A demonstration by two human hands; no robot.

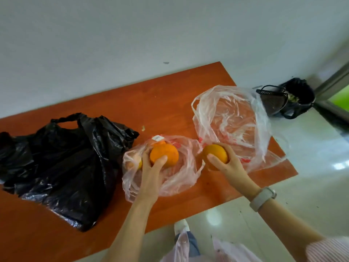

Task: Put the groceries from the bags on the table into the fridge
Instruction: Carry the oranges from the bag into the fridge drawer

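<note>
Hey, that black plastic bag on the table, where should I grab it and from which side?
Take the black plastic bag by its handle loop, which stands up at the far edge, coming from above. The rest lies slumped and crumpled on the table, giving no firm hold. Both the left hand and right hand hold oranges, so free one first.

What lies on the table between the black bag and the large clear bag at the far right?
In the head view, a smaller clear bag holding fruit lies there, the left hand gripping an orange over it.

The black bag (62, 163) hides its contents and runs off the left edge.
</note>
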